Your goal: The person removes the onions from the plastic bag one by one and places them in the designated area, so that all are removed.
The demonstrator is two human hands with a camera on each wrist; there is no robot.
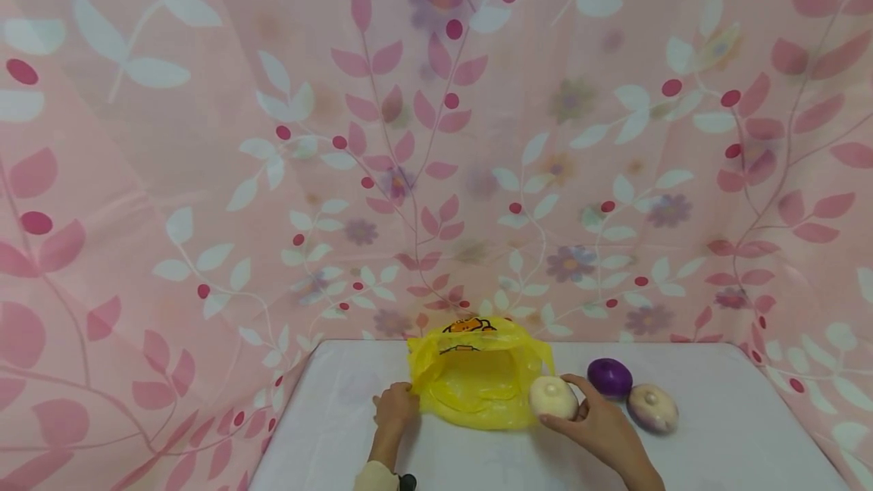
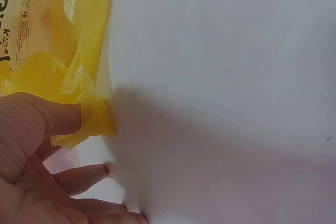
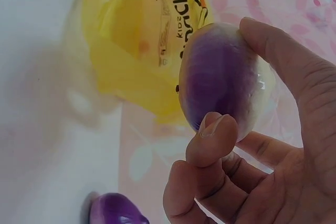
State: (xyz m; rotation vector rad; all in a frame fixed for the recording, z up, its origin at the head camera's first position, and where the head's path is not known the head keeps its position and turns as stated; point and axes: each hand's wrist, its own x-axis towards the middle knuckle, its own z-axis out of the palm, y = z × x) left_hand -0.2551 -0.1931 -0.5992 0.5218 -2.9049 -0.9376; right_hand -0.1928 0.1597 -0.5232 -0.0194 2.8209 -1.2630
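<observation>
A yellow plastic bag (image 1: 470, 408) with printed lettering lies on the table, its mouth facing me. My left hand (image 1: 397, 404) pinches the bag's left edge between thumb and index finger, while the other fingers reach down to the white cloth (image 2: 220, 103). At the right side of the bag's mouth, my right hand (image 1: 600, 430) holds a round purple-and-white turnip (image 1: 552, 398) between thumb and fingers. In the right wrist view the turnip (image 3: 223, 77) shows a glossy purple side and a pale end, overlapping the bag (image 3: 126, 72) behind it.
To the right of my right hand lie a glossy deep-purple round vegetable (image 1: 610, 378) and a second purple-and-white turnip (image 1: 652, 408), side by side. A pink floral curtain (image 1: 436, 135) hangs behind the table's far edge and along both sides.
</observation>
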